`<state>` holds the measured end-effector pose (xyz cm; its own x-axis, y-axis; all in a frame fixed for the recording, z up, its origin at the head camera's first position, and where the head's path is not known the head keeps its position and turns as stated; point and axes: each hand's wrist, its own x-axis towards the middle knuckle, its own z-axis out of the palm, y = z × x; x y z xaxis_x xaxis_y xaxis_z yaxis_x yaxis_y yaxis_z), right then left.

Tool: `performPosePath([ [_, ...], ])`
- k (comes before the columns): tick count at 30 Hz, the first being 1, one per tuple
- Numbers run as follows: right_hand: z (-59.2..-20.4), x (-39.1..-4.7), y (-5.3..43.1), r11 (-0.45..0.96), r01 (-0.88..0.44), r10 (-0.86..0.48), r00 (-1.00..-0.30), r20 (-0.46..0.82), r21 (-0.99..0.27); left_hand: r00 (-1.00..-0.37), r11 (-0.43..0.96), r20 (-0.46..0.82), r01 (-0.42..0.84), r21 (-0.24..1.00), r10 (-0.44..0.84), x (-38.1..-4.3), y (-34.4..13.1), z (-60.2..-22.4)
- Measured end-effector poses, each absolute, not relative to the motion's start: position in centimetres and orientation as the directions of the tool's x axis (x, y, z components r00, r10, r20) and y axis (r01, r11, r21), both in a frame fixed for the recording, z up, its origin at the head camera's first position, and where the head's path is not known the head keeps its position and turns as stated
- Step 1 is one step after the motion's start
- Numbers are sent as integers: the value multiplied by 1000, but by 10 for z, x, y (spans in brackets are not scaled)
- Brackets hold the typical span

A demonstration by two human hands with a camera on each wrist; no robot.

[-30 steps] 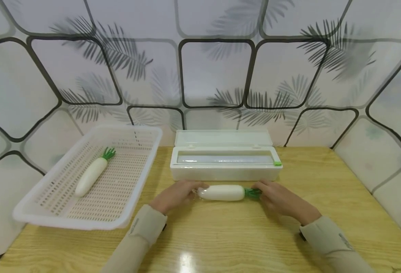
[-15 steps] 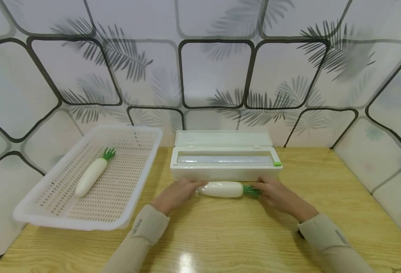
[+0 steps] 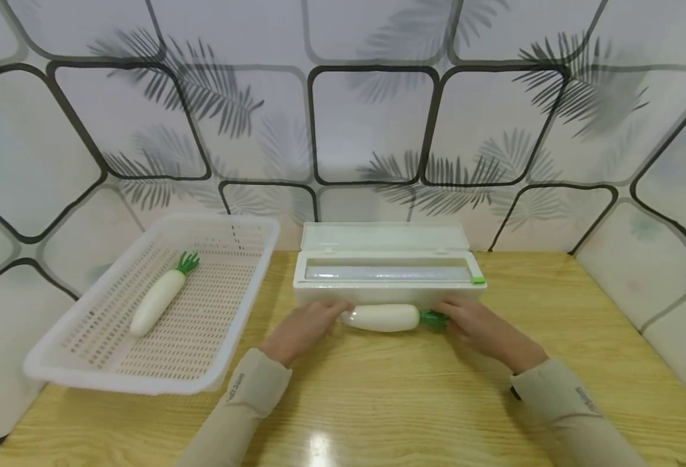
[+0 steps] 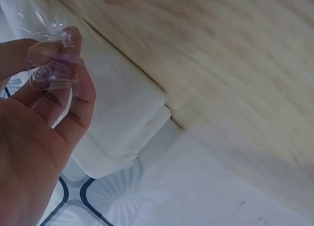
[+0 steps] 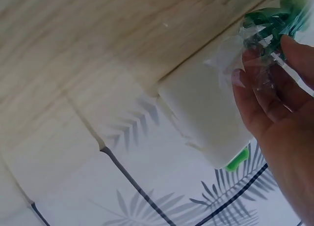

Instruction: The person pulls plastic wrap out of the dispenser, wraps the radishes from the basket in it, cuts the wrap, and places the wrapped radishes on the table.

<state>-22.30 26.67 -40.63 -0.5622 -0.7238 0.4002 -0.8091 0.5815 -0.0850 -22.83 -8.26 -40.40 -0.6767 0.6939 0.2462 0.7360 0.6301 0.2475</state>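
Observation:
A white radish point(image 3: 385, 318) with green leaves point(image 3: 433, 318), wrapped in clear cling film, lies crosswise between both hands in the head view. At its tip, my left hand point(image 3: 307, 327) pinches the gathered film point(image 4: 54, 59) between thumb and fingers. My right hand point(image 3: 483, 329) is at the leafy end, its thumb and fingers gripping film point(image 5: 265, 76) bunched beside the leaves point(image 5: 270, 27). Just behind the radish stands a white cling film dispenser point(image 3: 389, 296), lid up, a film roll point(image 3: 386, 272) inside and a green tab point(image 3: 478, 281) at its right.
On the left, a white perforated basket point(image 3: 226, 350) holds another white radish point(image 3: 158, 301) with green leaves. Everything stands on a wooden table point(image 3: 389, 402). A patterned wall covering point(image 3: 372, 130) rises behind the table and along both sides.
Both hands and the wrapped radish have moved slightly away from the person, closer to the dispenser. The basket and its radish stay in place.

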Motion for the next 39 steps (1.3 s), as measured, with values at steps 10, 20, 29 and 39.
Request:
performPosePath([
  [10, -410, -222, 259, 582, -803, -757, -480, 444, 125, -671, 701, 263, 712, -28, 693, -223, -80, -402],
  [20, -407, -210, 273, 624, -780, -683, -515, 518, 47, -690, 745, 294, 647, -160, 662, -207, -65, -393],
  [29, -395, -215, 293, 736, -665, -392, -572, 721, -127, -567, 691, 441, 695, -197, 696, -209, -50, -385],
  [39, -395, -234, 304, 733, -395, -220, -908, 356, -553, -612, 677, 388, 734, -45, 689, -218, -18, -372],
])
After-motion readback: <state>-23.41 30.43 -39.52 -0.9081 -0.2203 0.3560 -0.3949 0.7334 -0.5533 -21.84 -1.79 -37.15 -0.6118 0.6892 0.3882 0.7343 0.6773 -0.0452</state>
